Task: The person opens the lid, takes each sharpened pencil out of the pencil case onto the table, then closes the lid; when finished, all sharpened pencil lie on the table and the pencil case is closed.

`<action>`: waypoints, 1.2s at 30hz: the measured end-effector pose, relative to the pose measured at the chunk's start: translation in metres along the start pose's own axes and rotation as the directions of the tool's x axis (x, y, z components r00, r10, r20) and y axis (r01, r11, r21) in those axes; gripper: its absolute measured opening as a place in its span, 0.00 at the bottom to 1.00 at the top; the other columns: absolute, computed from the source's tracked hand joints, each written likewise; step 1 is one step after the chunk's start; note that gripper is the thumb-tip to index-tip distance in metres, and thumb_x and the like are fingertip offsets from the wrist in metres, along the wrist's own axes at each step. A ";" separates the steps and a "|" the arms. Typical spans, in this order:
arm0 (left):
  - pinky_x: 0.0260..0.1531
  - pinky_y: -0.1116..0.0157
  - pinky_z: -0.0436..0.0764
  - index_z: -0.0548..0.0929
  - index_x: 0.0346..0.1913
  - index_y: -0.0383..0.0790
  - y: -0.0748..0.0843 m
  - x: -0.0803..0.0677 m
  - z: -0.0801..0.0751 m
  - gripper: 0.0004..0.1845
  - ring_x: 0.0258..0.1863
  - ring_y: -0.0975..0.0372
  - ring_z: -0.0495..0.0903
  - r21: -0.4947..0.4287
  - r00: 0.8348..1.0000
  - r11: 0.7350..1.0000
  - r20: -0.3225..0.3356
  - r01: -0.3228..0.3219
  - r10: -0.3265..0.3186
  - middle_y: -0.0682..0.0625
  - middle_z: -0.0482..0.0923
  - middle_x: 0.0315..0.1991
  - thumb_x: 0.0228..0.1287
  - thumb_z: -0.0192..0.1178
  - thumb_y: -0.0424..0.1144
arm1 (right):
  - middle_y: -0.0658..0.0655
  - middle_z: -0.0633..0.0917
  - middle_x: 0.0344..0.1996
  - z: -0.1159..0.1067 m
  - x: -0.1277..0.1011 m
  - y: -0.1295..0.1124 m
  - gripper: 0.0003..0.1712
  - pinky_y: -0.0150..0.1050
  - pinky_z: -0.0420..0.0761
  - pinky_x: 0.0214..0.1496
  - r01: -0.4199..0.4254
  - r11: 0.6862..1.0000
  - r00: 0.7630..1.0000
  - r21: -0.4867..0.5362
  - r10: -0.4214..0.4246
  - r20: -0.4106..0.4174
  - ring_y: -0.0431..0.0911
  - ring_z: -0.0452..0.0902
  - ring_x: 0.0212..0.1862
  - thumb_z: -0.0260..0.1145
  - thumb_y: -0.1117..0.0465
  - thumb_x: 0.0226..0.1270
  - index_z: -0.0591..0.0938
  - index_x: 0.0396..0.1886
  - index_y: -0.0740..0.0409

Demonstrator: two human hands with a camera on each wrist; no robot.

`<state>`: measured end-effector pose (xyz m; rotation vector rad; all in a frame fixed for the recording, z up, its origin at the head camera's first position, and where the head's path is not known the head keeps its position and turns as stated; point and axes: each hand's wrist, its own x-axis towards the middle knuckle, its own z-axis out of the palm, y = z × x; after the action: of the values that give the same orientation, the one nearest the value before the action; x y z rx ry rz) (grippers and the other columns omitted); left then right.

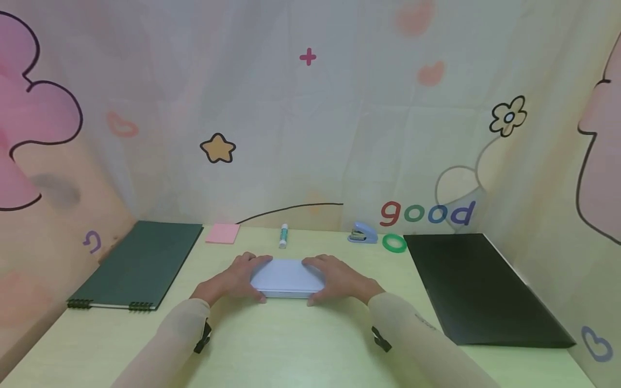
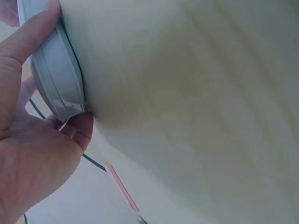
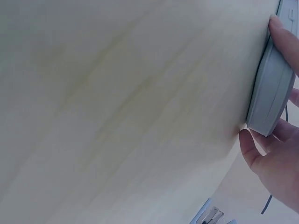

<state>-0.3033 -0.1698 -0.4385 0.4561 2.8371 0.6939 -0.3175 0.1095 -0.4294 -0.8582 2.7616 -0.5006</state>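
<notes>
A flat, pale blue case [image 1: 288, 276] with rounded corners lies on the table in front of me. My left hand [image 1: 236, 277] grips its left end, thumb on the near side and fingers round the far side. At the opposite end my right hand [image 1: 341, 277] holds it the same way. In the left wrist view a seam runs along the side of the case [image 2: 58, 70], between the thumb and fingers. The right wrist view has the case [image 3: 271, 91] at its right edge, close to the table, with a small catch-like detail on its front.
Behind the case are a pink sticky-note pad [image 1: 222, 234], a glue stick [image 1: 283, 236], a blue stapler [image 1: 363, 233] and a green tape roll [image 1: 394, 243]. A dark green spiral notebook [image 1: 140, 264] lies left, a black folder [image 1: 485, 291] right. A printed curtain [image 1: 291, 108] hangs behind the table.
</notes>
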 end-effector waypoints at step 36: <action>0.64 0.46 0.71 0.64 0.76 0.53 -0.004 0.001 -0.002 0.52 0.64 0.48 0.64 0.015 0.999 0.999 0.001 -0.041 0.041 0.40 0.63 0.68 0.47 0.80 0.51 | 0.52 0.74 0.70 -0.011 0.004 -0.001 0.53 0.58 0.63 0.74 0.033 0.998 0.999 -0.056 -0.031 0.025 0.54 0.67 0.72 0.81 0.38 0.46 0.70 0.72 0.45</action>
<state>-0.3056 -0.1736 -0.4385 0.5182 2.8418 0.6802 -0.3238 0.1089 -0.4191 -0.9162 2.7563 -0.4163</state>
